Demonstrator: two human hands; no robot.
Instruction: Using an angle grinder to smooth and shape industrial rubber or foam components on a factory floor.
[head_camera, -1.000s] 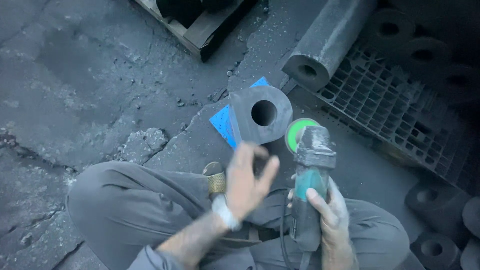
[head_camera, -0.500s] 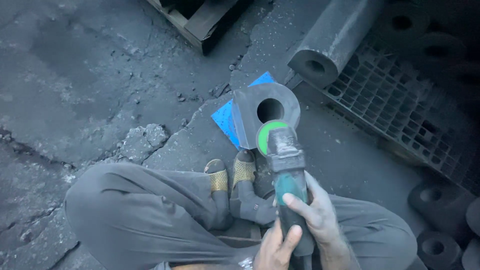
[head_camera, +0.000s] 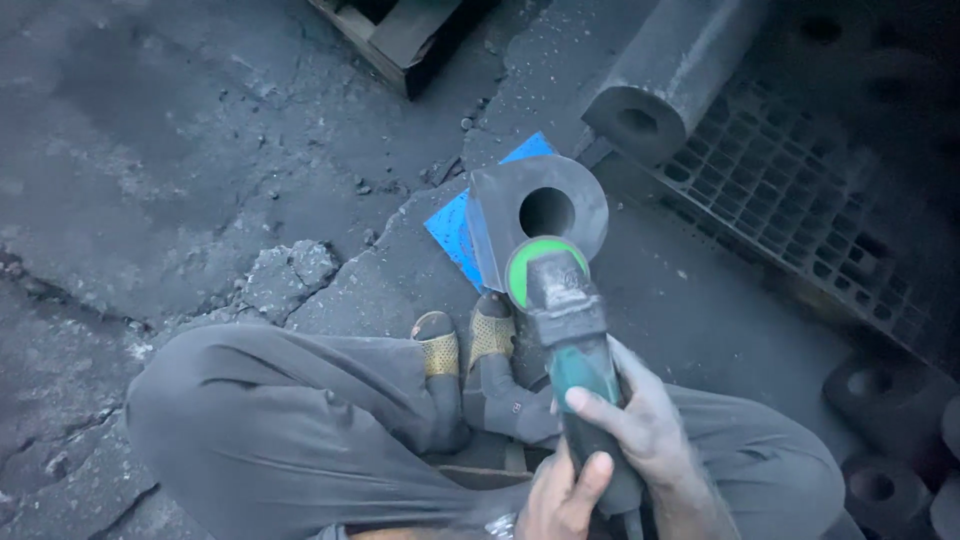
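Note:
A dark angle grinder (head_camera: 568, 335) with a green disc (head_camera: 545, 268) points away from me, its disc against the lower edge of a grey metal block (head_camera: 580, 205) with a round hole. The block stands on a blue sheet (head_camera: 452, 228) on the ground. My right hand (head_camera: 645, 430) is wrapped around the grinder's teal body. My left hand (head_camera: 560, 495) grips the grinder's rear end at the bottom edge of the view. My knees and sandalled feet (head_camera: 440, 350) sit just below the block.
A thick hollow metal cylinder (head_camera: 665, 80) lies on a black plastic grate (head_camera: 800, 210) at the upper right. Several ring-shaped metal parts (head_camera: 885, 400) sit at the lower right. A wooden pallet (head_camera: 400, 35) is at the top. The cracked concrete floor (head_camera: 285, 280) spreads to the left.
My left hand dropped from mid-air in front of me onto the grinder's rear. The grinder moved left and forward until its disc met the metal block.

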